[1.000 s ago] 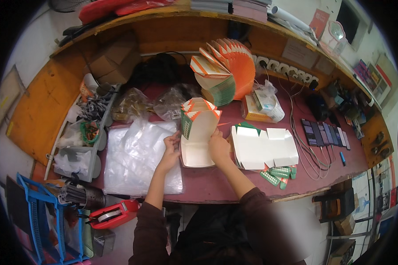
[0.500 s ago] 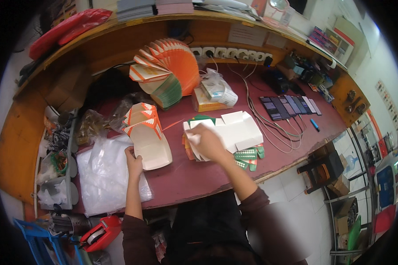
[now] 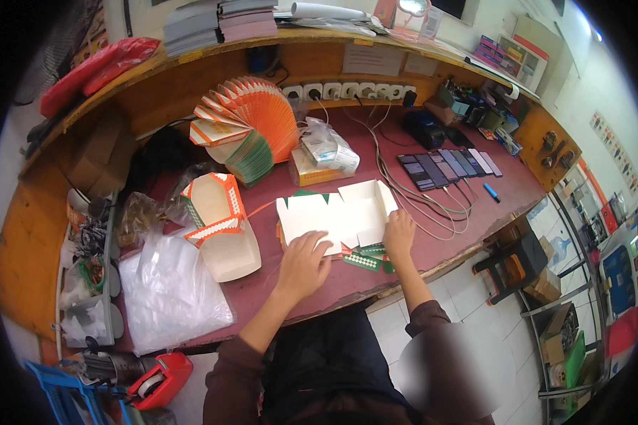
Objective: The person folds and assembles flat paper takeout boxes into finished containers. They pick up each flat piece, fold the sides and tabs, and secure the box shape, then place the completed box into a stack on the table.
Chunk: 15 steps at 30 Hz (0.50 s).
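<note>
An unfolded cardboard box blank [image 3: 326, 218], white side up, lies on a pile of orange and green printed blanks [image 3: 363, 260]. My left hand [image 3: 303, 266] rests on its near left edge, fingers spread and holding nothing. At the right end, my right hand [image 3: 400, 234] has its fingers curled round the raised edge of the same blank; the fingertips are partly hidden. Left of my hands sit folded open-top boxes, a pale one [image 3: 235, 256] and, leaning on it, an orange-and-white patterned one [image 3: 216, 202]. Neither hand touches them.
Behind stands a fanned stack of orange and green boxes [image 3: 276, 117], beside a bagged carton [image 3: 325, 159]. Cables [image 3: 393, 173] and a row of phones [image 3: 446, 168] lie to the right. Clear plastic bags [image 3: 170, 290], a parts organiser [image 3: 92, 312] and a red tape dispenser [image 3: 161, 381] are at left.
My left hand has left the folded boxes and moved right onto the blank. My right hand has gone from the blank's left side to its right end, where the edge now stands raised.
</note>
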Available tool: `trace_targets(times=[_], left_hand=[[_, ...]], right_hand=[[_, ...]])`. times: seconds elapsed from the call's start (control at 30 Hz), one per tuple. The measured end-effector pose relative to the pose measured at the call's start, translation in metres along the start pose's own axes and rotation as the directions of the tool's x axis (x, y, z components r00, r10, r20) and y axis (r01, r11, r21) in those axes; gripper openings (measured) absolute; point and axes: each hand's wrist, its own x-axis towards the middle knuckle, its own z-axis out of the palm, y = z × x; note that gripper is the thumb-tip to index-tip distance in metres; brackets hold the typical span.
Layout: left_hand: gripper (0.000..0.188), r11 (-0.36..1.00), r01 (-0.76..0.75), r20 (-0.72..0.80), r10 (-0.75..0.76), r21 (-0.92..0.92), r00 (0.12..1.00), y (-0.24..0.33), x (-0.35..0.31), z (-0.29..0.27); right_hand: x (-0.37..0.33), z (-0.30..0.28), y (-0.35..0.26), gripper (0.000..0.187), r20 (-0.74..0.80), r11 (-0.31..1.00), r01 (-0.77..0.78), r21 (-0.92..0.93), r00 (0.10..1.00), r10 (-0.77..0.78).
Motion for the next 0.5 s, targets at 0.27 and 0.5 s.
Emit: trace_targets(times=[0.27, 0.5], left_hand=[[0.045, 0.96, 0.267, 0.596, -0.261, 0.08, 0.76, -0.034, 0.035, 0.035], [0.034, 0.696, 0.33, 0.254, -0.214, -0.638, 0.943, 0.011, 0.064, 0.05]], right_hand=[[0.015, -0.037, -0.002, 0.024, 0.073, 0.411, -0.299, 0.861, 0.873, 0.483], [-0.032, -0.082, -0.074, 0.044, 0.012, 0.648, -0.052, 0.76, 0.998, 0.065]])
